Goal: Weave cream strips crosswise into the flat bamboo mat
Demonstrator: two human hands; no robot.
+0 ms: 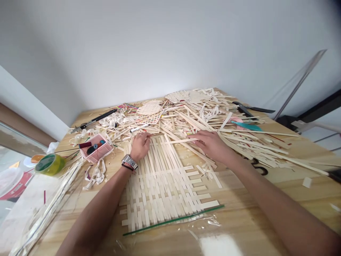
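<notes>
A big wood table (239,213) is covered with piles of thin strips (202,121). A woven mat (160,181) lies flat near the front, on clear plastic (210,222). The left hand (140,146) rests on the mat's far edge, its fingers (146,138) a bit curled, not gripping. The right hand (210,144) lies flat, its fingers (194,139) open, beside a loose strip (181,141) on the mat. A pink box (96,147) sits near the left hand.

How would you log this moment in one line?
Left hand: at woven mat | Right hand: on loose strip | Nearby: pink tray
</notes>
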